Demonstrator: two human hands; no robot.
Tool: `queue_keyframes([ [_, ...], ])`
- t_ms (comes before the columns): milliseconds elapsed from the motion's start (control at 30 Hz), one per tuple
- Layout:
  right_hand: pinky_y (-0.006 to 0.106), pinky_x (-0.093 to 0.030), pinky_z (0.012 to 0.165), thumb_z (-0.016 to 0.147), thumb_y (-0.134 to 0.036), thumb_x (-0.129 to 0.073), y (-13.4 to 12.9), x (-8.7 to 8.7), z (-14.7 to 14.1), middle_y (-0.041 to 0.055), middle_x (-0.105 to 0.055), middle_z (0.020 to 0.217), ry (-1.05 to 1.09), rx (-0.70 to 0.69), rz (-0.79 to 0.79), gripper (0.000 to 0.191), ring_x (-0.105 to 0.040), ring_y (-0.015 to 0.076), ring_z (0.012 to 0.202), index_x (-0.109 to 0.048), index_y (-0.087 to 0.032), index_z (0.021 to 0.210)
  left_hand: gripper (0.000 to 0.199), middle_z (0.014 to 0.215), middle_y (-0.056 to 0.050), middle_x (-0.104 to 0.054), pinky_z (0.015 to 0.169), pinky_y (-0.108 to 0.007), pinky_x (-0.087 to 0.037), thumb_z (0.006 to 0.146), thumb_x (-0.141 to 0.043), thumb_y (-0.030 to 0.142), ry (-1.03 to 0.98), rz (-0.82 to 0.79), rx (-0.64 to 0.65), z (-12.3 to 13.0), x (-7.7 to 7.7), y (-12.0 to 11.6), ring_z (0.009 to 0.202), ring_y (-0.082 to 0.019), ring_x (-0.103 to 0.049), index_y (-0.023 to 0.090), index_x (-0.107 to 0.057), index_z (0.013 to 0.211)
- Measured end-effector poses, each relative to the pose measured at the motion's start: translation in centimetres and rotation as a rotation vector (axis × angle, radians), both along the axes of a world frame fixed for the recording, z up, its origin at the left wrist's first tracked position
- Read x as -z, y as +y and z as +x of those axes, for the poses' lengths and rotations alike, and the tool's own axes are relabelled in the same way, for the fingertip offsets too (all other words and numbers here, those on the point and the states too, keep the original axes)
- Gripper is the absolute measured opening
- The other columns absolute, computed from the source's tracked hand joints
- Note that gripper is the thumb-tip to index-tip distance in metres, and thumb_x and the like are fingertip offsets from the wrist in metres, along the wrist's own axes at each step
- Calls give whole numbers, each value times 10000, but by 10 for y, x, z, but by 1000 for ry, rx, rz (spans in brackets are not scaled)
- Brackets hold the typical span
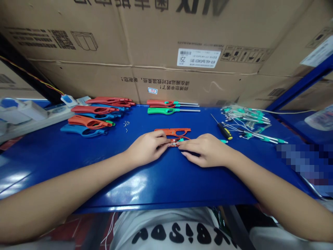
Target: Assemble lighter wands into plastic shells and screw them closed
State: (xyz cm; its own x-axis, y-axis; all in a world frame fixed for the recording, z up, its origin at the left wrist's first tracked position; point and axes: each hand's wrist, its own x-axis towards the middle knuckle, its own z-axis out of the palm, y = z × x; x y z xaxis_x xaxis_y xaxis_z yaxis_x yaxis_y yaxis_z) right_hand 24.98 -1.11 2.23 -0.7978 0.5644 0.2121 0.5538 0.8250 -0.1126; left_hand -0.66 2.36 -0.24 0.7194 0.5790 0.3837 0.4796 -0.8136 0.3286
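Note:
On the blue table, an orange lighter casing half (174,141) lies with its inside facing up, small white and green parts in it. My left hand (147,147) pinches its left part between thumb and fingers. My right hand (208,149) has its fingertips closed on the parts at the casing's middle and hides much of the right side. A green nozzle tip (224,141) sticks out past the right hand. Just behind lies the other orange casing half (171,132), touched by neither hand.
Red, orange and blue casing halves (90,121) are stacked at left, near loose screws (126,124). Red and green lighters (166,110) lie at the back. A screwdriver (224,131) and several wired nozzle tubes (249,121) lie at right. A cardboard box (156,45) stands behind.

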Motion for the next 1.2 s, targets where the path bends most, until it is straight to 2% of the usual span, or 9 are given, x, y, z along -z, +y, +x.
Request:
queue_keyframes([
  [67,285,-505,727,982,-287,-515,1,-1,0,52,-758,1157,64,30,-89,296,-728,186,946,-694,-219,1208,209,973,-82,-685,751,-297,-557,974,-570,236,-34,-27,0,0,1,1,844,-177,-678,173,-749,1062],
  [200,275,-510,720,964,-275,-544,2,-3,-2,45,-766,1112,188,66,-243,314,-706,149,782,-680,-217,1241,194,967,-82,-691,735,-286,-557,953,-592,220,-112,-76,-1,1,3,3,846,-174,-679,167,-743,1063],
  [333,279,-498,729,956,-248,-546,8,0,3,73,-734,1154,287,97,-223,271,-672,151,809,-682,-199,1185,170,972,-69,-703,684,-249,-547,932,-605,211,-162,-112,4,1,4,2,814,-154,-676,169,-723,1047],
  [433,278,-473,703,948,-227,-550,14,1,9,81,-710,1066,256,148,-178,213,-634,160,808,-686,-191,1108,159,975,-75,-693,666,-250,-540,927,-600,224,-139,-85,2,0,2,1,815,-161,-666,157,-704,1026],
  [633,260,-423,668,934,-222,-588,18,-2,16,45,-654,905,216,177,-265,99,-554,134,715,-669,-176,966,244,1124,-103,-680,905,-383,-526,966,-544,254,-25,66,66,0,-5,-4,1032,-237,-625,170,-670,1157],
  [800,260,-411,669,921,-208,-608,20,0,15,30,-638,855,236,169,-312,53,-540,133,707,-649,-174,921,397,1350,-106,-612,1080,-482,-444,985,-507,223,89,52,198,3,-4,-6,1266,-280,-548,234,-570,1377],
  [1000,255,-402,642,915,-218,-612,21,-1,16,22,-633,831,232,165,-338,55,-521,125,665,-644,-174,921,436,1389,-113,-598,1085,-479,-469,1000,-456,179,98,-15,211,2,3,-3,1273,-263,-567,237,-537,1424],
  [1200,243,-400,628,918,-206,-604,21,-3,18,20,-645,831,237,126,-368,66,-517,115,651,-659,-169,915,520,1409,-111,-580,1095,-491,-470,962,-442,86,86,-37,239,2,1,-2,1298,-260,-544,249,-512,1450],
])
